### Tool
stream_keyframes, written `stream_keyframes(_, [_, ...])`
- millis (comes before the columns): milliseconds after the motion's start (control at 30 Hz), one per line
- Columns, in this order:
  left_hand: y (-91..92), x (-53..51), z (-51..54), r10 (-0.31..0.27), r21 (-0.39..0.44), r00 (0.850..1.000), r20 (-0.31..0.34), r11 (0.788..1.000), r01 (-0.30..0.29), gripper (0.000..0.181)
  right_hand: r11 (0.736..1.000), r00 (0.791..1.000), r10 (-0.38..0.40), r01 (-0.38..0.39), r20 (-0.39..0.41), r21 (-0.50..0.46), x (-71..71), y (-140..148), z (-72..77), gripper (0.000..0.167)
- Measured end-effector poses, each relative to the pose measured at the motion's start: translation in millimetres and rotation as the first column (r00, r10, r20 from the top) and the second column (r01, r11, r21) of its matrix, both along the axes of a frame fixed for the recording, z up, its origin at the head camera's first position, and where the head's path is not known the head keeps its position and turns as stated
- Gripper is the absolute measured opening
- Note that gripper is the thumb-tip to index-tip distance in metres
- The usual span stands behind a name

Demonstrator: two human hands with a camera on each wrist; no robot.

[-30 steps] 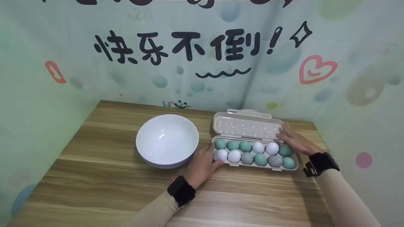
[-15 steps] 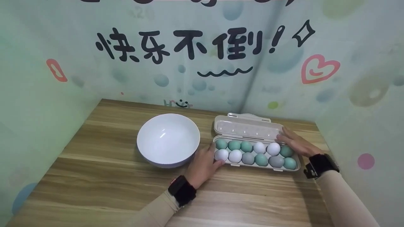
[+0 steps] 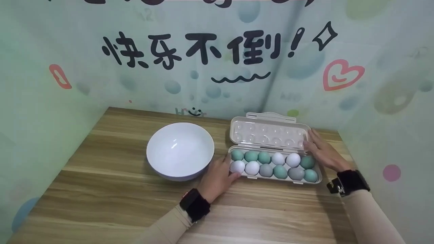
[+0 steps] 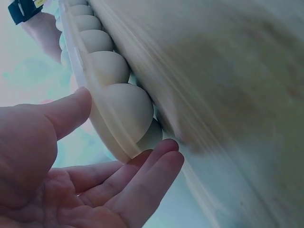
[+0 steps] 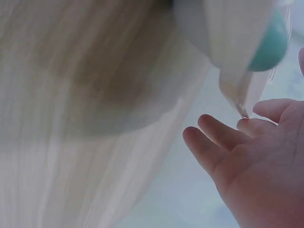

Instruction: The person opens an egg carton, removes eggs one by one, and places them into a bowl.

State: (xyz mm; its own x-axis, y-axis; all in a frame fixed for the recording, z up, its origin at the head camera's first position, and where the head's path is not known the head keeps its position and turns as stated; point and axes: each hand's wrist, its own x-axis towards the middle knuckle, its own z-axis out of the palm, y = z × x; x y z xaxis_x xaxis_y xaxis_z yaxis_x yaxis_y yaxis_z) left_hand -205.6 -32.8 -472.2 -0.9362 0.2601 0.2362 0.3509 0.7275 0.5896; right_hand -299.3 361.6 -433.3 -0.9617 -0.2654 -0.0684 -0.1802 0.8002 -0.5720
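L hand (image 3: 217,179) holds egg ctn (image 3: 268,132); wall (image 3: 183,78): 快乐不倒!

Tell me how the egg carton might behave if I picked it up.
The lid may flop, since it joins the egg carton along one edge. The uncovered eggs could roll if it tipped, being rounded. Its thin-looking walls might flex slightly.

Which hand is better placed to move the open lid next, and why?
The right hand, probably: it holds the lid by its right edge, while the left hand grips the left end of the tray.
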Motion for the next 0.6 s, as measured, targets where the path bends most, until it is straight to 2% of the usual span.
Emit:
stream_keyframes(100, [-0.3, -0.9, 1.4, -0.011, -0.007, 1.000, 0.002, 1.000, 0.011, 0.075, 1.000, 0.999, -0.018, 0.018, -0.039, -0.002, 5.3, 3, 3.8, 0.079])
stream_keyframes(333, [-1.9, 0.8, 9.5, -0.025, -0.012, 0.998, 0.054, 1.000, 0.025, 0.074, 0.999, 0.986, -0.044, 0.043, -0.161, -0.007, 22.8, 1, 15.8, 0.075])
stream_keyframes(467, [-4.2, 2.7, 16.7, -0.069, -0.013, 0.998, 0.011, 0.997, 0.070, 0.073, 1.000, 0.962, -0.014, 0.017, -0.273, 0.006, 35.4, -12, 24.8, 0.067])
stream_keyframes(600, [-10.1, 3.8, 28.5, -0.140, -0.013, 0.989, -0.038, 0.990, 0.139, 0.066, 1.000, 0.933, 0.027, -0.027, -0.359, 0.006, 49.1, -30, 34.0, 0.056])
